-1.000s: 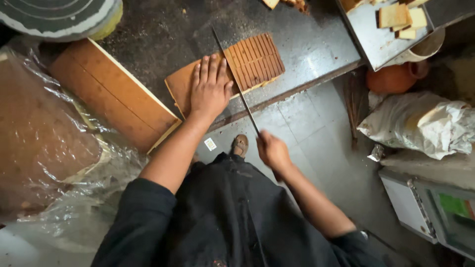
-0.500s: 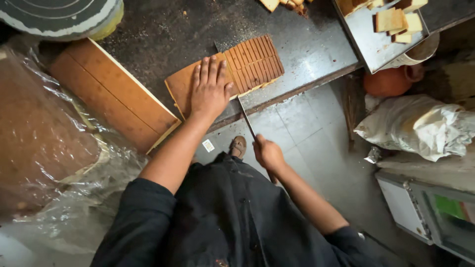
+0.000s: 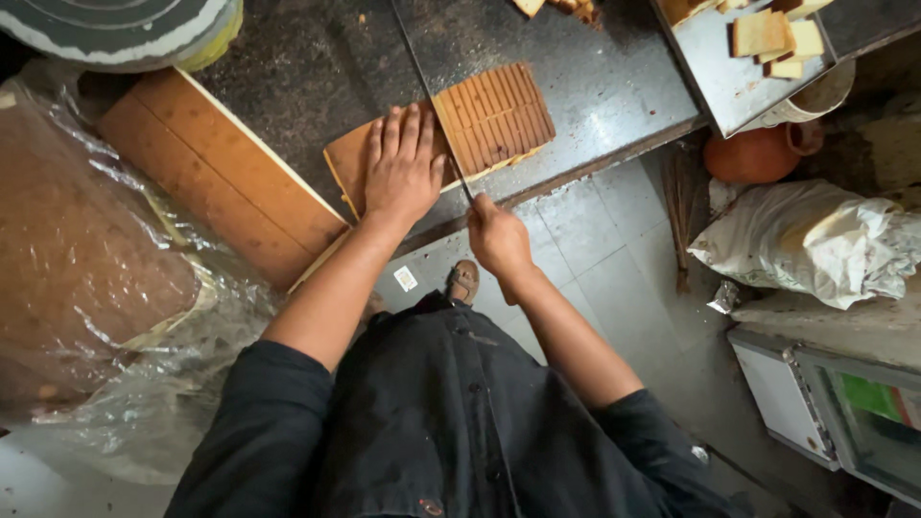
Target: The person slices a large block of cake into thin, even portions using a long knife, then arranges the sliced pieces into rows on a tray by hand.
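Only one view here, the head camera looking straight down, so here's what's in it. Just above the middle of the frame the left hand [image 3: 403, 171] lies flat on a slab of brown cake [image 3: 460, 134], fingers stretched out and slightly spread, palm pressing down on the uncut part, not gripping anything. The cake sits on a dark speckled counter [image 3: 595, 86] near its front edge, and the right portion of it is already cut into a row of thin slices [image 3: 499, 115]. The right hand [image 3: 499, 235] is just below and right of the left one, off the counter edge, fingers curled tight around the handle of a long thin knife [image 3: 436, 96]; the blade runs up and to the left across the cake, right where the sliced part meets the whole part, beside the left thumb. To the left of the cake lies a bigger uncut cake block [image 3: 211, 168] with a pale side, and further left, a large brown mass wrapped in clear plastic [image 3: 86, 269]. In the upper right there's a metal tray [image 3: 729, 77] with a few cut cake pieces [image 3: 767, 34] on it. Below that, on the tiled floor, a clay pot [image 3: 753, 155] and a crumpled white sack [image 3: 815, 240].
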